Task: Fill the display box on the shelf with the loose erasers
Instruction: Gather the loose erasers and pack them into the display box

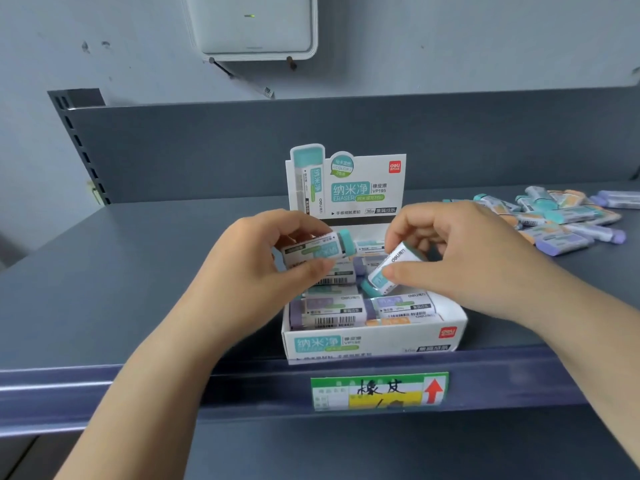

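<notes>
Left hand [263,261] is gripping a teal eraser [317,249] and right hand [460,258] is pinching another [389,271], both hovering over the half-full display box [372,342] on the shelf [121,271]. Looks like we're mid-loading, so next they need laying flat in the back rows, then grabbing more from the loose pile [561,220] off to the right.

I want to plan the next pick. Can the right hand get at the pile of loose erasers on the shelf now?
Probably yes, but not yet: the right hand holds an eraser over the box. The pile lies open on its right with nothing between.

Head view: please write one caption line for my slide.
Each hand holds a teal eraser over the display box.
</notes>
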### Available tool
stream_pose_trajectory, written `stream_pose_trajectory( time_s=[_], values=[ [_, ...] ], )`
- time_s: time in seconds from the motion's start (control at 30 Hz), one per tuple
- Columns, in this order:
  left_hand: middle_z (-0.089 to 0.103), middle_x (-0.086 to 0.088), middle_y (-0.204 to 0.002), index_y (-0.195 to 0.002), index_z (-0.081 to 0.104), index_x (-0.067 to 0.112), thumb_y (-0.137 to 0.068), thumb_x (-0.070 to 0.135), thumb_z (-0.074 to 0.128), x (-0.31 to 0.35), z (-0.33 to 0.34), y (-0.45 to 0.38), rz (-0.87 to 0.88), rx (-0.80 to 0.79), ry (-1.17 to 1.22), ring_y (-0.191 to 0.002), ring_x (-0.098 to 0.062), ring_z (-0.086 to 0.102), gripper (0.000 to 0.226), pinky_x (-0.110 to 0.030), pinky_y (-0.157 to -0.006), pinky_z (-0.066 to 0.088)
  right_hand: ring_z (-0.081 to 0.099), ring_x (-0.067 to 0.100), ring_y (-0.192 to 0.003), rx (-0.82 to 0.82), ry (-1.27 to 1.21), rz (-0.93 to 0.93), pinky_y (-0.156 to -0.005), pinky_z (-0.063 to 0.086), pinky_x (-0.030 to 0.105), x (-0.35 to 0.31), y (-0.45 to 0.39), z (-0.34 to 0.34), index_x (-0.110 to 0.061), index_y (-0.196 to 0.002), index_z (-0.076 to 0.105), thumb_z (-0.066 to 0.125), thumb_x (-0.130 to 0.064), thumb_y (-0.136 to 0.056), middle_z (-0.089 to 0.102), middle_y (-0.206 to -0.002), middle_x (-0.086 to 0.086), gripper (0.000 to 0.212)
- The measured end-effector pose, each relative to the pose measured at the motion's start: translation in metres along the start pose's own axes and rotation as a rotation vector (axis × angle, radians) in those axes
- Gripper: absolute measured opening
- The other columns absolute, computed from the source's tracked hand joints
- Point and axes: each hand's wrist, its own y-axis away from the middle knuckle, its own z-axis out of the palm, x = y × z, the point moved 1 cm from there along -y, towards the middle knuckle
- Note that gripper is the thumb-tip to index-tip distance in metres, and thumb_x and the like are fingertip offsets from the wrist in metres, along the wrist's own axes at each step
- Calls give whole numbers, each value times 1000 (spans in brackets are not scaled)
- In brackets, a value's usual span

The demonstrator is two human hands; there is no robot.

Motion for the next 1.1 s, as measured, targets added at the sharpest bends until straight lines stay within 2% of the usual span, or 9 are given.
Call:
stream_pose_trajectory(
  time_s=[0.13, 0.2, 0.3, 0.47, 0.73, 0.87, 0.97, 1.1],
  values=[
    [61, 25, -87, -89, 59, 38, -75, 24, 70, 0, 2, 0, 23, 15, -57, -65, 20, 49, 23, 1, -55, 36, 53, -2, -51, 19, -15, 2, -49, 41, 8, 1, -1, -1, -25, -67, 62, 74, -22, -69, 64, -60, -20, 13],
    [61, 25, -89, -91, 58, 38, -76, 24, 70, 0, 2, 0, 33, 13, -73, -65, 21, 49, 23, 2, -56, 36, 53, -1, -52, 11, 9, 1, -49, 40, 6, 0, -1, -1, -25, -66, 62, 74, -25, -67, 65, -62, -20, 12],
    [59, 26, -85, -90, 57, 38, -76, 23, 70, 1, 2, 1, 44, 14, -73, -64, 22, 48, 24, 3, -57, 35, 50, 2, -50, -7, 22, 2, -49, 40, 8, -1, -3, -2, -25, -63, 62, 74, -27, -64, 64, -58, -8, 12],
    [57, 28, -83, -88, 56, 39, -76, 23, 69, 0, 2, 1, 49, 15, -65, -67, 24, 47, 24, 4, -60, 35, 50, -2, -49, -54, 51, 1, -48, 37, 6, 0, -7, -5, -29, -61, 66, 73, -31, -63, 56, -49, -20, 8],
    [55, 30, -84, -89, 55, 40, -77, 24, 68, -3, 2, 1, 52, 1, -54, -66, 27, 44, 23, 5, -60, 33, 46, 1, -42, -131, 36, -4, -48, 37, 8, -3, -11, -6, -17, -60, 66, 72, -29, -64, 57, -46, -11, 14],
    [54, 31, -83, -90, 56, 40, -78, 25, 67, -5, 2, 1, 53, -11, -50, -69, 27, 44, 22, 5, -60, 33, 50, -3, -42, -195, 117, 0, -44, 34, 4, -8, -13, -9, -18, -58, 68, 76, -24, -68, 58, -46, -19, 14],
    [53, 31, -82, -97, 62, 35, -77, 26, 68, -6, 2, -1, 48, -9, -59, -69, 28, 43, 22, 5, -61, 33, 53, -6, -49, -205, 227, -19, -47, 36, 4, -8, -14, -10, -24, -60, 71, 75, -28, -67, 63, -51, -17, 10],
    [54, 30, -82, -102, 65, 32, -77, 26, 68, -7, 3, -1, 50, -8, -67, -65, 27, 43, 25, 5, -60, 33, 57, -3, -72, -230, 364, -95, -60, 38, 4, -5, -15, -7, -26, -68, 75, 74, -25, -70, 68, -68, -11, 2]
  ],
)
